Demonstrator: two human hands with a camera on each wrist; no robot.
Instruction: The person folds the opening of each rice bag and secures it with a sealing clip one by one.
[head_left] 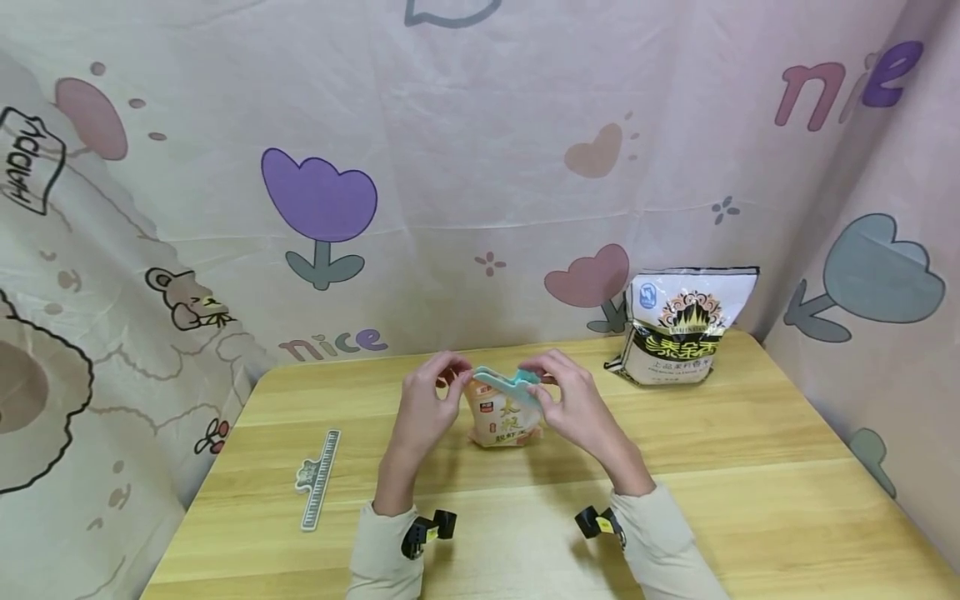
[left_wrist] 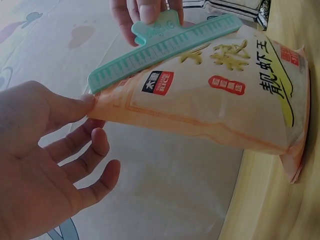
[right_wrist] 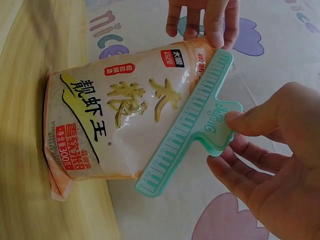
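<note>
I am watching a small rice bag (head_left: 498,421), which is standing upright on the table (head_left: 510,525). The left hand (head_left: 431,396) is pinching the bag's top left corner between its thumb and finger. The right hand (head_left: 573,400) is pinching the handle of a green clip (right_wrist: 187,121), and that clip is lying on a slant along the bag's top. I am not able to tell if its long edges are biting the bag. A grey clip (head_left: 320,481) is lying to the left of the small bag, and a big rice bag (head_left: 675,333) is standing behind it to the right. The small bag is looking soft and shiny, so I am guessing it is a bit slippery, with most of its weight sitting low down. Its top is seeming thin and floppy, so the corners are looking best for pinching. The clip is looking light and stiff, and its handle is seeming the right place for squeezing
</note>
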